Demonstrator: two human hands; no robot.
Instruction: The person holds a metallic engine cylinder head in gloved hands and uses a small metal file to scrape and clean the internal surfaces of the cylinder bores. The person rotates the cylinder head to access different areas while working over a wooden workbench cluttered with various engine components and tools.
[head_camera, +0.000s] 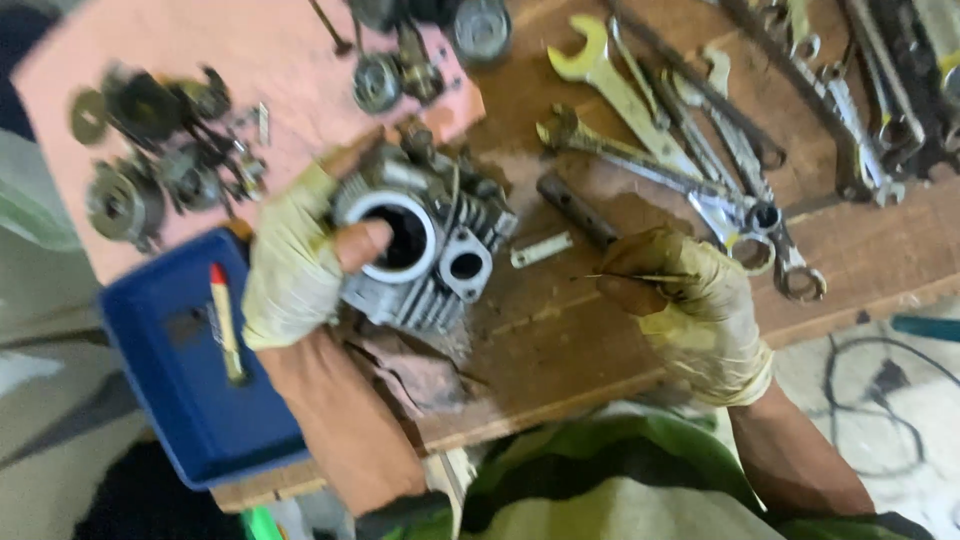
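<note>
While the engine part (425, 250) is being gripped on the wooden tabletop (560, 340) by the gloved left hand (295, 260), a thin pin (640, 277) is being pinched by the right hand (690, 300) near the wrenches (690, 140).

Single head view, looking steeply down, close over wooden workbench (560, 340)

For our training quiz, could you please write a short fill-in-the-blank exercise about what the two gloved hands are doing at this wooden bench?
1. The left hand grips a finned metal engine part, with its thumb in the round ____.
2. The right hand pinches a thin ____-like tool.
3. A red-tipped yellow pen lies in the ____ tray.
4. Wrenches lie on the ____ bench.

Missing words: bore; needle; blue; wooden
</note>
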